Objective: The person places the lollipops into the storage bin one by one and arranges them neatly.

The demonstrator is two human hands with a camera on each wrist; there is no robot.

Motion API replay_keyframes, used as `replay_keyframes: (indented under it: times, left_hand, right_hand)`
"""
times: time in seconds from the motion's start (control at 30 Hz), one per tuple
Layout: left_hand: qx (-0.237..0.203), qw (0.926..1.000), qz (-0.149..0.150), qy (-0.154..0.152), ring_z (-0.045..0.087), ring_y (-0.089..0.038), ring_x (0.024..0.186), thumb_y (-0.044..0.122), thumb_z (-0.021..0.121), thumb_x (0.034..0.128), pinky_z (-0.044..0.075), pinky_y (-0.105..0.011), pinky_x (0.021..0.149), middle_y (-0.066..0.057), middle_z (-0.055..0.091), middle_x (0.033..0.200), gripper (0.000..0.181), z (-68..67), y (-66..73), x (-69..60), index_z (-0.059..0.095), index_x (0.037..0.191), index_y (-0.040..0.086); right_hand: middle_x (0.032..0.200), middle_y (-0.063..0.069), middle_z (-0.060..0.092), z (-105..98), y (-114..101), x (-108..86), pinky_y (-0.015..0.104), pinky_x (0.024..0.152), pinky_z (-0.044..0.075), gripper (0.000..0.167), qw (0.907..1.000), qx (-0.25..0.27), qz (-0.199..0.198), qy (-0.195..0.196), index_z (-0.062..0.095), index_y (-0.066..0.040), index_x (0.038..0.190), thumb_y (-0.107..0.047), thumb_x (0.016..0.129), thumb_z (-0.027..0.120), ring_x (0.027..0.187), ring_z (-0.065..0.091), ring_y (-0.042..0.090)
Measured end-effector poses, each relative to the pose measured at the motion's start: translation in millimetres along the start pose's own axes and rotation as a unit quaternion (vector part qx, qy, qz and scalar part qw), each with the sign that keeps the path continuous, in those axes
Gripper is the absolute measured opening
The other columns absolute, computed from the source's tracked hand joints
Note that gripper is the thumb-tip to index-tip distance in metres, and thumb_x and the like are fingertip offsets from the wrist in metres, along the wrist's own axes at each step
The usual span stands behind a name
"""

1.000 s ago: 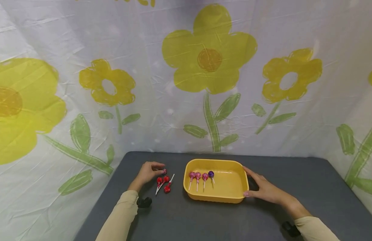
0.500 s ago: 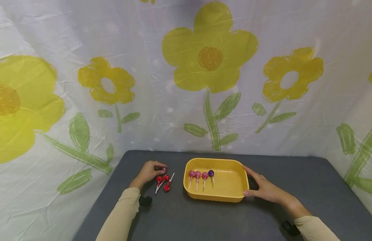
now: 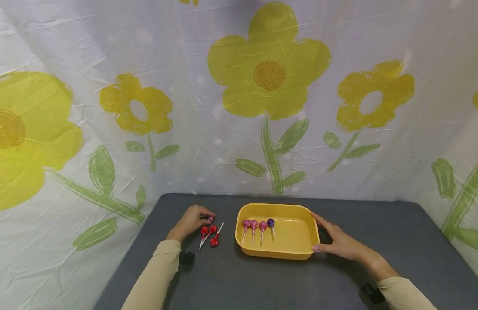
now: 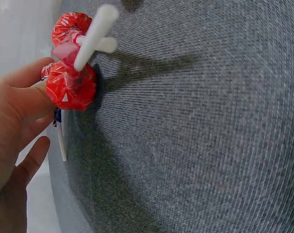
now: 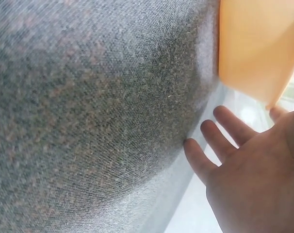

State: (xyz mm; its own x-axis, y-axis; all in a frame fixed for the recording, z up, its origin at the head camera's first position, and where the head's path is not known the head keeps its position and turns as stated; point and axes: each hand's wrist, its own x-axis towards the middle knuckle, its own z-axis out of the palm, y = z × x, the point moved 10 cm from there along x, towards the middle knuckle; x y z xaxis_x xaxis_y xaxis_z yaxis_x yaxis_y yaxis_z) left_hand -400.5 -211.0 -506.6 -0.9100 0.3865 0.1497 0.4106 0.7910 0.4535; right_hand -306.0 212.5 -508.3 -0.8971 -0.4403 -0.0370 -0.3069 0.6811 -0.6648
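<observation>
My left hand [image 3: 190, 222] pinches a pinkish lollipop [image 3: 211, 218] at the table's left; its white stick [image 4: 62, 143] shows below the fingers in the left wrist view, while most of its head is hidden. Three red lollipops [image 3: 214, 242] lie just in front of this hand. A yellow rectangular tray [image 3: 277, 254] stands at the middle, holding three pink lollipops [image 3: 254, 224] and one purple lollipop [image 3: 271, 223] in a row at its left. My right hand [image 3: 341, 244] rests its thumb and index finger against the tray's right end, with the other fingers extended loosely [image 5: 253, 170].
The dark grey table [image 3: 262, 286] meets a fabric backdrop [image 3: 200, 150] printed with yellow flowers behind it. Grey table surface lies between the red lollipops and the tray. A dark wrist device [image 3: 186, 258] sits under the left wrist.
My left hand has shifted slightly to the right with its fingers at the pinkish lollipop. The right hand and tray stay put.
</observation>
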Motion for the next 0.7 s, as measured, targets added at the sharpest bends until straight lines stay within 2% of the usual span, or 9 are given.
replay_keyframes:
  times: [0.07,0.17,0.4,0.53,0.7]
  left_hand:
    - [0.015,0.9998,0.014,-0.001,0.068,-0.025,0.097,0.008,0.079,0.0809,0.057,-0.043,0.086,-0.004,0.077,0.101,0.026,-1.0,3.6,1.5,0.079,0.105,0.016]
    - [0.019,0.9997,0.011,0.009,0.068,-0.023,0.096,0.01,0.08,0.0807,0.056,-0.043,0.086,-0.003,0.077,0.101,0.025,-10.7,6.2,4.3,0.079,0.105,0.015]
    - [-0.064,0.9971,-0.016,0.037,0.071,-0.023,0.091,0.012,0.077,0.0843,0.059,-0.038,0.076,-0.007,0.074,0.101,0.028,-43.5,16.5,12.0,0.075,0.111,0.005]
    - [-0.086,0.9943,-0.031,0.055,0.071,-0.021,0.089,0.019,0.077,0.0852,0.058,-0.035,0.074,-0.006,0.075,0.102,0.028,-51.4,20.9,13.2,0.075,0.111,0.01]
    - [-0.123,0.9898,-0.026,0.068,0.073,-0.019,0.092,0.024,0.076,0.0875,0.059,-0.033,0.075,-0.005,0.076,0.107,0.027,-53.6,31.5,15.4,0.075,0.114,0.018]
  right_hand:
    - [0.153,0.025,0.037,0,1,-0.3,0.075,0.098,0.035,0.102,1.0,0.005,0.004,-0.001,0.011,-0.025,0.161,-0.043,0.085,0.076,0.14,0.032,0.053]
    - [0.153,0.025,0.036,1,1,-0.3,0.075,0.099,0.034,0.101,0.9999,0.014,0.005,-0.006,0.01,-0.026,0.161,-0.042,0.086,0.075,0.14,0.032,0.052]
    - [0.153,0.026,0.037,-1,0,1.7,0.075,0.1,0.034,0.101,0.9998,0.017,-0.007,-0.001,0.01,-0.024,0.161,-0.039,0.086,0.076,0.14,0.033,0.052]
    - [0.153,0.027,0.037,-2,-2,2.4,0.075,0.101,0.033,0.101,0.9998,0.015,-0.015,0.0,0.011,-0.022,0.161,-0.038,0.086,0.076,0.14,0.034,0.052]
    - [0.153,0.027,0.037,-1,-6,1.5,0.075,0.101,0.033,0.1,0.9995,0.02,-0.025,-0.002,0.013,-0.017,0.161,-0.036,0.086,0.077,0.14,0.035,0.052]
